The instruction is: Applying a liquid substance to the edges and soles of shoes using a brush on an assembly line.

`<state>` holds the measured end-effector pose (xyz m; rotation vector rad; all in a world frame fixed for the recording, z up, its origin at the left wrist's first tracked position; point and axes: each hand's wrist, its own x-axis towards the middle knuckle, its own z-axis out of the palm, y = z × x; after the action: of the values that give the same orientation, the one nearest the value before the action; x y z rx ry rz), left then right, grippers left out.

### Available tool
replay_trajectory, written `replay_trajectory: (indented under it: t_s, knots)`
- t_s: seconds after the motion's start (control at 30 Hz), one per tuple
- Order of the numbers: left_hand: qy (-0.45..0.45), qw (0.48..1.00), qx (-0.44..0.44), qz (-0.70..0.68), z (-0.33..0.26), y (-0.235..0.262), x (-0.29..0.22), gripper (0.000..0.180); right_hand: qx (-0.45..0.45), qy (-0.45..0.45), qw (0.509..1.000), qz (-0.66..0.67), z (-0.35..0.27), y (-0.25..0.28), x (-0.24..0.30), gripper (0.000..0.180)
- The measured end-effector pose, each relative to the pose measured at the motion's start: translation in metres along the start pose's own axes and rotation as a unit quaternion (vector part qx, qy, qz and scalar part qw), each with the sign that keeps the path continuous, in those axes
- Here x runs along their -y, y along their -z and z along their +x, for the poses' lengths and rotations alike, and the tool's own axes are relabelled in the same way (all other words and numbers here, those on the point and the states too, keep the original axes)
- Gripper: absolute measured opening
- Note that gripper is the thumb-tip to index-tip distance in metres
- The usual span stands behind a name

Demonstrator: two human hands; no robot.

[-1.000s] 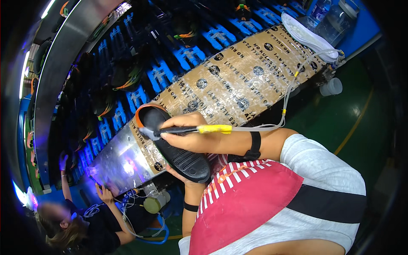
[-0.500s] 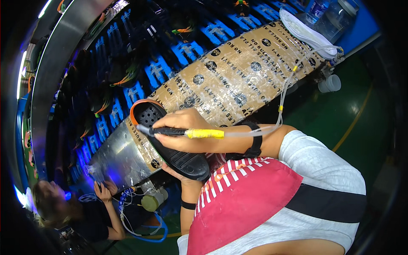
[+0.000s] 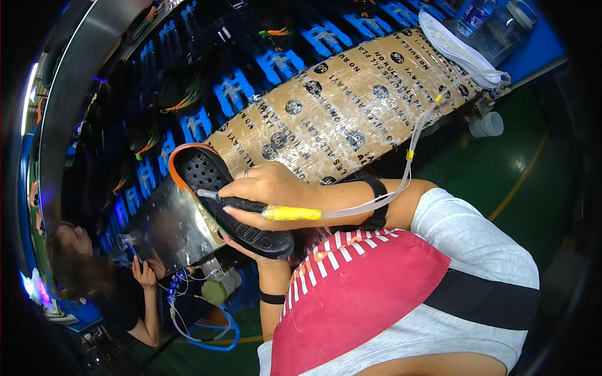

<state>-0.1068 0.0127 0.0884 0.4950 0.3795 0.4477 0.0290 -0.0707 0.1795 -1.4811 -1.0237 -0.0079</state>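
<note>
A black shoe sole (image 3: 199, 169) with small round holes in its wide end and an orange edge strip is tilted over the near left end of the bench. Under it and along its near side, my left hand (image 3: 240, 245) grips the sole, its fingers partly hidden. My right hand (image 3: 276, 188), a ring on one finger, is closed round a pen-like applicator (image 3: 291, 214) with a black grip, yellow tape and a clear tube trailing from its rear. The applicator's pale tip meets the sole's inner side, close to the orange strip.
Cardboard under clear film (image 3: 338, 119) covers the bench, which ends in bare metal (image 3: 179, 225). Beyond runs a line of blue holders (image 3: 279, 62) with dark shoe parts. A white tray (image 3: 461, 53), bottle (image 3: 475, 15) and jar (image 3: 505, 31) stand far right. A co-worker (image 3: 81, 263) sits left.
Both my hands and the sole have shifted left. The applicator tip has moved along the orange-edged side. At the left, the co-worker's head has turned downward.
</note>
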Motion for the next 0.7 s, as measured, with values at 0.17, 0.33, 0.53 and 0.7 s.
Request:
replay_trajectory:
  t_s: [0.17,0.33,0.53,0.7]
  knots:
    - [0.011,0.999,0.020,-0.022,0.004,0.003,-0.006,0.089,0.110,0.058,0.992,0.018,-0.017,-0.020,-0.001,0.017]
    - [0.066,0.980,0.152,-0.113,0.008,-0.002,-0.021,0.093,0.085,0.020,0.984,0.158,-0.011,-0.006,0.008,0.019]
    - [-0.012,0.976,0.148,-0.160,0.018,-0.031,-0.030,0.095,0.161,0.073,0.978,0.112,-0.027,-0.012,0.009,0.021]
    - [-0.048,0.977,0.191,-0.082,0.026,-0.013,-0.059,0.089,0.169,-0.067,0.957,0.227,-0.020,0.000,0.015,0.021]
